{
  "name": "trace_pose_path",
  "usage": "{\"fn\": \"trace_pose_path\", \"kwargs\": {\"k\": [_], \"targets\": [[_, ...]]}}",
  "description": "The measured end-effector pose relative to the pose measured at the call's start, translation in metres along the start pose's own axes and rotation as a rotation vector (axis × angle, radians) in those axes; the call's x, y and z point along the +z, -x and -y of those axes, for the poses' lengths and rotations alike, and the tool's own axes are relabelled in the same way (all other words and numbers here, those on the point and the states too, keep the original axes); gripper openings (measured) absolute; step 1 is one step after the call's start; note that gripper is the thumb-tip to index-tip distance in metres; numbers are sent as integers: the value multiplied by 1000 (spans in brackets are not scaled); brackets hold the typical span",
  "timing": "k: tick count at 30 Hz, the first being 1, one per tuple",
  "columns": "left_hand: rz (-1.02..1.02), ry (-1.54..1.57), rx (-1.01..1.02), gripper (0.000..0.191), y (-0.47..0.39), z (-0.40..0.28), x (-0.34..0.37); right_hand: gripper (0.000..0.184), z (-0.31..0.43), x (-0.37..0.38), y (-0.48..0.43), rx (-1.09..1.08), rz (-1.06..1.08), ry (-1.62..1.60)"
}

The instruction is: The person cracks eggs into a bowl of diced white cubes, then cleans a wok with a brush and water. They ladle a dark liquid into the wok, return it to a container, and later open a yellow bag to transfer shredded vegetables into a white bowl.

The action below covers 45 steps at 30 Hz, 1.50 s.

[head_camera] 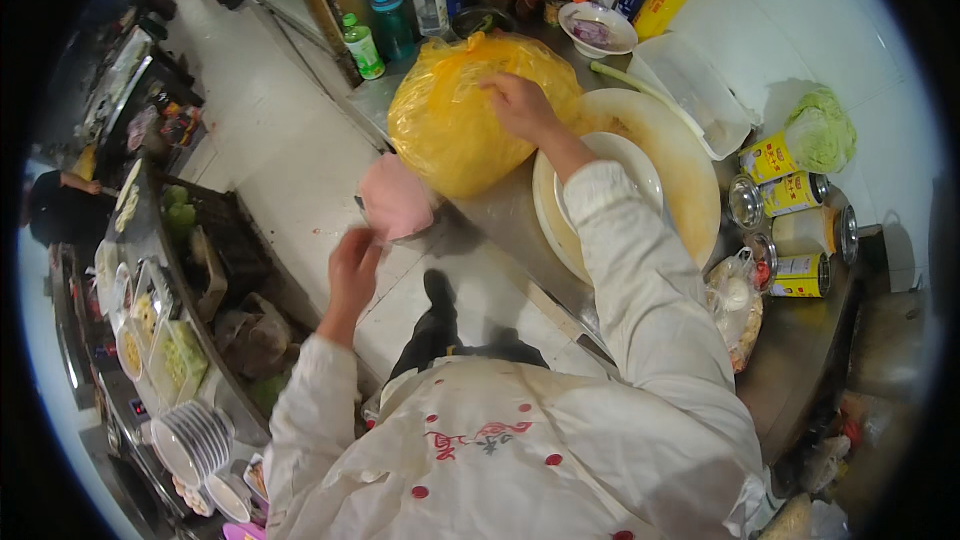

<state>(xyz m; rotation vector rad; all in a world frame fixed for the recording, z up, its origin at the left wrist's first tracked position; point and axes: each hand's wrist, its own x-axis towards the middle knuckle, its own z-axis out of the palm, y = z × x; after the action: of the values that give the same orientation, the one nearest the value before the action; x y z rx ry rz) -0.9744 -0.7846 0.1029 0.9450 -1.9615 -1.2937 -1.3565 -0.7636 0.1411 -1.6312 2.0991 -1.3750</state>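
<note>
My right hand (519, 106) is over a large, full yellow plastic bag (450, 120) on the steel counter, its fingers curled; whether they grip the film does not show. The bag's gathered top points away from me. My left hand (354, 268) is lower, off the counter's edge, slightly blurred, its fingers drawn together at the near corner of a pink sheet-like thing (397, 199). A firm hold on it cannot be made out. Right of the bag, a white bowl or plate (613, 154) sits on a large round cutting board (675, 165), partly behind my right sleeve.
Bottles (391, 22), a patterned bowl (598, 28) and a clear plastic tub (694, 94) stand at the back. Yellow-labelled tins (799, 275) and a cabbage (821, 131) line the wall side. To the left, another counter holds stacked plates (187, 442) and food trays (176, 360); a person (64, 206) is beyond it.
</note>
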Motion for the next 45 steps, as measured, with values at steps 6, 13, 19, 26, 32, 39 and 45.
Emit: {"fn": "trace_pose_path", "kwargs": {"k": [6,13,19,26,32,39,45], "targets": [[301,152,277,12,-266,-60,125,23,-54,61,-61,95,657,308],[854,-897,212,28,-308,-25,164,17,-32,34,-31,420,895,606],[808,-1073,480,67,-314,-4,187,28,-56,51,-47,502,353,783],[1007,-931,232,93,-345,17,204,35,-93,61,-44,739,422,622],[1024,-726,234,94,-371,33,201,49,-90,56,-58,745,445,458],[955,-270,59,85,-382,27,182,66,-83,62,-75,734,150,107],[979,-511,251,64,-389,3,163,64,-56,48,-93,678,99,81]]}}
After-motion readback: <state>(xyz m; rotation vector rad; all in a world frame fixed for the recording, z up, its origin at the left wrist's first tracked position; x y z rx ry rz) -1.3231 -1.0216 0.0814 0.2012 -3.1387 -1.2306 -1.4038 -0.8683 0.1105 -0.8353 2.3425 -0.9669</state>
